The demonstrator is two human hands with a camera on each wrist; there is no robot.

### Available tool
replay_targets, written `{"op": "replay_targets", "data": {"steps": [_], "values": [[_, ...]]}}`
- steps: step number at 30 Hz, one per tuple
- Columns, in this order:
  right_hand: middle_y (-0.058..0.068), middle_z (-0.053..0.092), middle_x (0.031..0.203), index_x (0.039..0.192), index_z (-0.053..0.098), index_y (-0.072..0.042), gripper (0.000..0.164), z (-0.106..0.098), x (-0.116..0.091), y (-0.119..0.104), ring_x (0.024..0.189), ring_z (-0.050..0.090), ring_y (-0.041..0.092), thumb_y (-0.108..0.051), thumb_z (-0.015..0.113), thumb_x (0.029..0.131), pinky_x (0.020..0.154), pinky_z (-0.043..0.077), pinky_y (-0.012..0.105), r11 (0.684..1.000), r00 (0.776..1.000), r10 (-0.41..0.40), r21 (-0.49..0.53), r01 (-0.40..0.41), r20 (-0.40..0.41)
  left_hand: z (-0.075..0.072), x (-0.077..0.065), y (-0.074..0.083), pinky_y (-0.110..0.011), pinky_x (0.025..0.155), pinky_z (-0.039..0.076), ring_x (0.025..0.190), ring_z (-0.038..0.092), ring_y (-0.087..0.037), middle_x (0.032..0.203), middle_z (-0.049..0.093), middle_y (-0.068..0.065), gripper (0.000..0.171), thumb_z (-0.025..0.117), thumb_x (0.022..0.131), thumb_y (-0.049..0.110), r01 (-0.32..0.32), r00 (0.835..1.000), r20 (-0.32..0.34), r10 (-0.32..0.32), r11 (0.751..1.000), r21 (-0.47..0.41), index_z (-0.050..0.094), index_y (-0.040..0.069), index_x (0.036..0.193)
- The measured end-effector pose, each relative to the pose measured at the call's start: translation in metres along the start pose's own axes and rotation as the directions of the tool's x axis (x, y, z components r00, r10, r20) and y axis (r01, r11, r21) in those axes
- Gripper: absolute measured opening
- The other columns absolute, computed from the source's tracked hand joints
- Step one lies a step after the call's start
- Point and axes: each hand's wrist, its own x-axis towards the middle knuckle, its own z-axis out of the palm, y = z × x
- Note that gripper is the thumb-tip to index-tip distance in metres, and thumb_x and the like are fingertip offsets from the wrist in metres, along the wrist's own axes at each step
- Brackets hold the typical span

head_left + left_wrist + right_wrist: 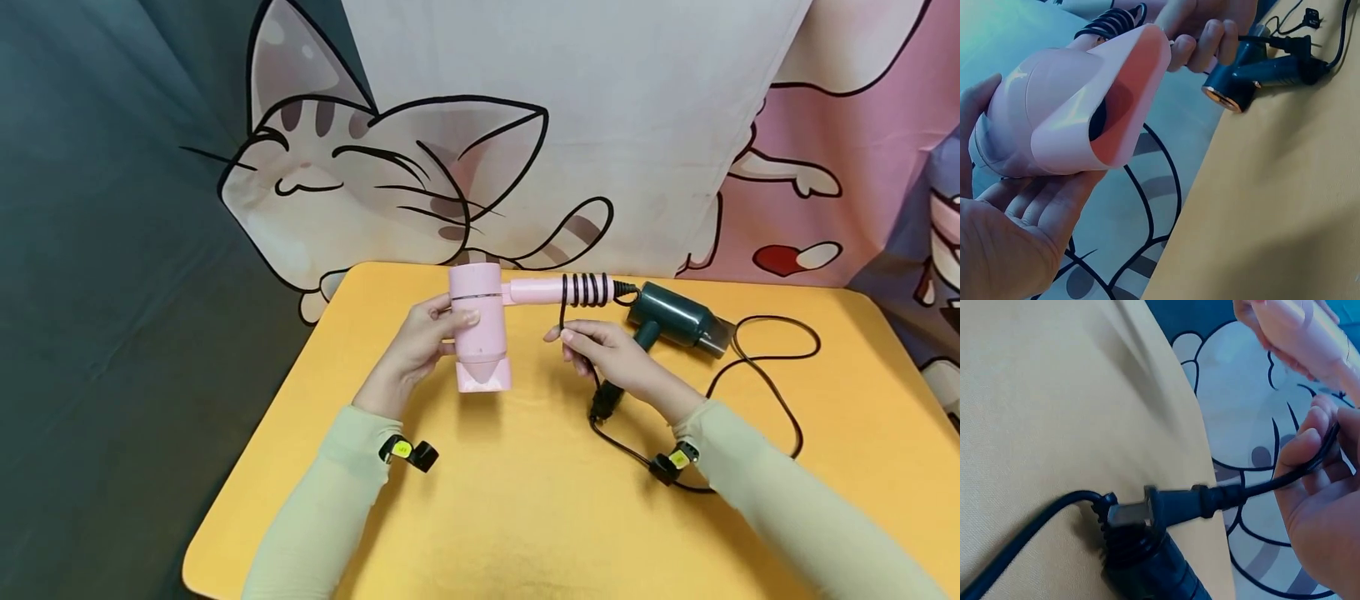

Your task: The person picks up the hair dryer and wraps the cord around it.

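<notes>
Pink tubular hairdryer [481,333] gripped in our left fingers [1066,197]; our right fingers [1300,450] pinch thin black cord [1280,482], best wound taut

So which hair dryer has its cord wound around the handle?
The pink hair dryer, held in the left hand: black cord coils round its handle. The dark green hair dryer lies on the table, its loose cord spread in loops.

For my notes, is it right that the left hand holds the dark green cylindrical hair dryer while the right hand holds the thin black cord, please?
Not quite: the head view shows the left hand holding the pink cylindrical hair dryer, not the dark green one; the right hand does hold the thin black cord.
</notes>
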Motion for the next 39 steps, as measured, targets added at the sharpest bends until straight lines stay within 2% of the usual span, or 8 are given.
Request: {"op": "replay_targets", "data": {"steps": [10,18,23,26,29,32,35,39], "values": [[0.008,0.058,0.084,0.123,0.071,0.003,0.039,-0.012,0.008,0.003,0.061,0.050,0.012,-0.029,0.051,0.115,0.053,0.044,0.026,0.998,0.998,0.050,0.040,-0.051,0.034,0.004,-0.007,0.004,-0.030,0.066,0.064,0.080,0.074,-0.018,0.101,0.073,-0.005,0.054,0.068,0.092,0.007,0.012,0.999,0.034,-0.012,1.000,-0.013,0.058,-0.011,0.142],[0.001,0.052,0.073,0.110,0.066,0.003,0.030,-0.030,0.012,0.004,0.057,0.045,0.011,-0.023,0.051,0.114,0.054,0.042,0.025,0.986,0.993,0.062,0.146,-0.076,0.097,0.004,-0.009,0.001,-0.030,0.065,0.064,0.080,0.073,-0.018,0.101,0.074,-0.005,0.057,0.069,0.089,0.010,0.014,0.997,0.072,-0.014,1.000,-0.004,0.059,-0.010,0.141],[0.002,0.052,0.069,0.104,0.066,-0.003,0.023,-0.044,0.016,-0.006,0.058,0.046,0.016,-0.016,0.050,0.113,0.061,0.045,0.030,0.997,0.989,0.038,0.065,-0.047,0.144,0.000,-0.010,0.003,-0.030,0.065,0.064,0.080,0.073,-0.018,0.102,0.073,-0.006,0.054,0.069,0.089,0.009,-0.003,0.994,0.110,0.003,1.000,-0.004,0.060,-0.011,0.138],[0.005,0.054,0.066,0.097,0.072,-0.007,0.026,-0.052,0.018,-0.014,0.058,0.049,0.018,-0.020,0.053,0.111,0.062,0.048,0.031,1.000,0.988,0.021,0.018,-0.024,0.151,-0.001,-0.011,0.004,-0.031,0.066,0.065,0.081,0.073,-0.018,0.104,0.073,-0.006,0.056,0.068,0.088,0.010,-0.008,0.990,0.138,0.008,1.000,-0.003,0.059,-0.012,0.139],[0.009,0.056,0.065,0.096,0.075,-0.006,0.023,-0.062,0.020,-0.018,0.056,0.050,0.023,-0.017,0.056,0.106,0.058,0.050,0.036,1.000,0.980,-0.008,0.000,0.009,0.197,-0.002,-0.012,0.004,-0.032,0.068,0.065,0.084,0.073,-0.018,0.106,0.072,-0.005,0.060,0.069,0.088,0.011,-0.005,0.985,0.170,0.003,1.000,0.010,0.057,-0.013,0.141],[0.007,0.058,0.070,0.100,0.075,-0.003,0.017,-0.070,0.023,-0.022,0.058,0.052,0.020,-0.012,0.061,0.104,0.055,0.051,0.034,0.999,0.967,0.024,-0.046,-0.013,0.255,-0.003,-0.013,0.002,-0.033,0.069,0.065,0.088,0.072,-0.018,0.107,0.072,-0.006,0.060,0.069,0.088,0.012,0.005,0.981,0.193,-0.010,1.000,0.023,0.057,-0.013,0.142],[0.004,0.066,0.079,0.103,0.077,-0.005,0.012,-0.075,0.028,-0.028,0.063,0.056,0.011,-0.012,0.067,0.102,0.056,0.052,0.026,0.988,0.957,0.122,-0.129,-0.090,0.264,-0.004,-0.014,0.000,-0.034,0.069,0.065,0.089,0.072,-0.018,0.107,0.072,-0.006,0.061,0.069,0.088,0.012,0.006,0.977,0.212,-0.013,0.999,0.036,0.056,-0.014,0.142],[0.006,0.074,0.087,0.104,0.078,-0.002,0.019,-0.080,0.035,-0.038,0.065,0.061,0.007,-0.012,0.062,0.107,0.058,0.054,0.022,0.971,0.942,0.175,-0.210,-0.117,0.286,-0.006,-0.014,-0.002,-0.035,0.070,0.066,0.090,0.073,-0.019,0.108,0.072,-0.006,0.065,0.070,0.087,0.013,-0.002,0.972,0.235,-0.010,0.999,0.049,0.054,-0.015,0.144]]}}
